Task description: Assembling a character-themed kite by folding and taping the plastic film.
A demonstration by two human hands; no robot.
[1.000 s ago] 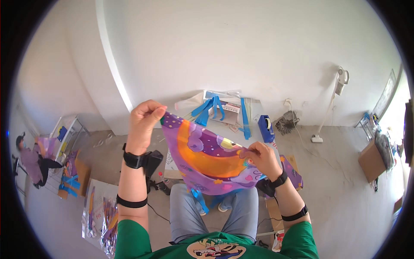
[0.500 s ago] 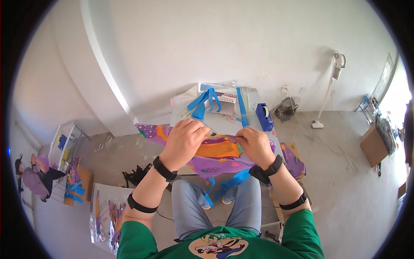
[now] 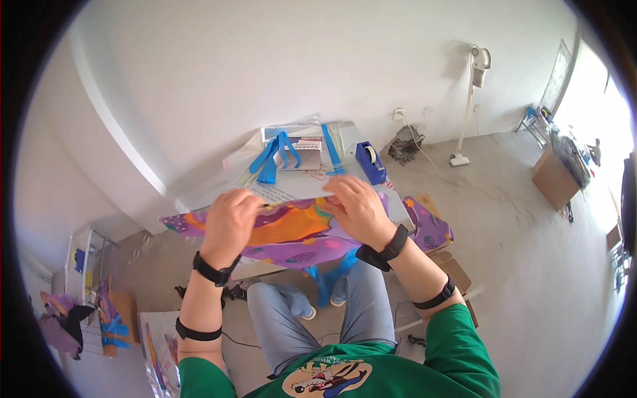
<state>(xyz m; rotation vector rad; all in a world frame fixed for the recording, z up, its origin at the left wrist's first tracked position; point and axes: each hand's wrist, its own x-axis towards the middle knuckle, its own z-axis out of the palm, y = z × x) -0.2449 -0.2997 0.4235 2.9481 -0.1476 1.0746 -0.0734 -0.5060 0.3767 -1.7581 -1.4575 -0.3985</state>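
Note:
A purple and orange printed sheet (image 3: 292,229), thin and cloth-like, hangs in front of me over the near side of the table. My left hand (image 3: 232,219) is closed, pinching its upper edge left of the middle. Against the right part of that edge lies my right hand (image 3: 361,209). Its thumb rests on the sheet and its fingers are raised apart from the thumb. Part of the sheet is hidden behind both hands. Blue strips (image 3: 325,282) dangle below it, near my legs.
Behind the sheet, the table (image 3: 232,179) bears a bundle of blue strips (image 3: 269,162), a small box (image 3: 305,156) and a blue tape dispenser (image 3: 370,164). Another purple printed piece (image 3: 428,225) lies on cardboard at right. A stick vacuum (image 3: 474,99) leans on the wall.
My view has swung to the right, so the scene sits further left. My right hand has loosened its pinch on the sheet's edge; my left fingers stay closed on it.

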